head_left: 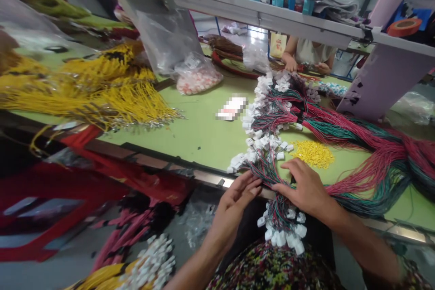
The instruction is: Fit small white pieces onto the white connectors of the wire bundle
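Note:
A bundle of thin red, green and black wires (268, 168) with white connectors lies across the table's front edge. My left hand (234, 197) is at its left side, fingers stretched out and the fingertips against the wires. My right hand (304, 186) arches over the bundle from the right, thumb and forefinger spread wide apart; its other fingers are partly hidden. More white connectors (282, 238) hang on wire ends below the edge, above my lap. Beyond my hands lies a larger harness bundle (316, 120), bound with black tape. Small yellow pieces (313, 154) form a pile beside it.
Yellow cables (84, 86) are heaped at the left. A clear bag of small pale orange pieces (197, 74) sits near the shelf support. A shelf (238, 7) spans the table. Across it, a person (314, 56) works. Red fabric (125, 167) hangs below the front edge.

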Demonstrator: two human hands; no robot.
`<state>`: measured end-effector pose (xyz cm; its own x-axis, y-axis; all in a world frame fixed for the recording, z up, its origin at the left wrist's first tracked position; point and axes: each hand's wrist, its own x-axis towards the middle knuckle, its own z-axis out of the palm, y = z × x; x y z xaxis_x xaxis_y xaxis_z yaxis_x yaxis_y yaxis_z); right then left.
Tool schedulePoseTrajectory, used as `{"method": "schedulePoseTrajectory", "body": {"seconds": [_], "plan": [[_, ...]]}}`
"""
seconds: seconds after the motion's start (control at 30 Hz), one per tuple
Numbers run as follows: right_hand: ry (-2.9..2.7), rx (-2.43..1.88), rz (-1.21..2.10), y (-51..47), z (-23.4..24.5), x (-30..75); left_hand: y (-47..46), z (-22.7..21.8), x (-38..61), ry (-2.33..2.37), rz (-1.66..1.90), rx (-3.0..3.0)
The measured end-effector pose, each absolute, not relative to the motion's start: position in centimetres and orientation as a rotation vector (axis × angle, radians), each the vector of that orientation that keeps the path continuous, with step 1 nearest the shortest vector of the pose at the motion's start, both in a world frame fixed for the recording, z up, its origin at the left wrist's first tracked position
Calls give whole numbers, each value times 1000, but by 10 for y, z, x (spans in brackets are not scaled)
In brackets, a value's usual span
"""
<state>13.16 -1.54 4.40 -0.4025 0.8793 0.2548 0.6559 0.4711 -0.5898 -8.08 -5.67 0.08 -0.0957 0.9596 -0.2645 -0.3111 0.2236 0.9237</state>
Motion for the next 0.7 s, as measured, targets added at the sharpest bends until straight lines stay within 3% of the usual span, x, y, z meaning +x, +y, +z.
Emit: {"method": "schedulePoseTrajectory", "body": {"seconds": [0.17,0.27,0.4,0.57,0.7], "plan": [[-2311,-1339,509,23,39,88,-52,-5,-75,1184,1267,1030],[-2276,-1417,648,36,37,78,-46,-11,-74,1210,1327,1120],[-1854,-1343,945,36,32,78,-34,-23,-75,1300,1425,1233],[-1000,-959,1571,26,28,92,-28,-34,-77,1359,1340,1755],[-898,-867,1792,23,40,109,-25,-30,-77,1410,1258,1964]]}}
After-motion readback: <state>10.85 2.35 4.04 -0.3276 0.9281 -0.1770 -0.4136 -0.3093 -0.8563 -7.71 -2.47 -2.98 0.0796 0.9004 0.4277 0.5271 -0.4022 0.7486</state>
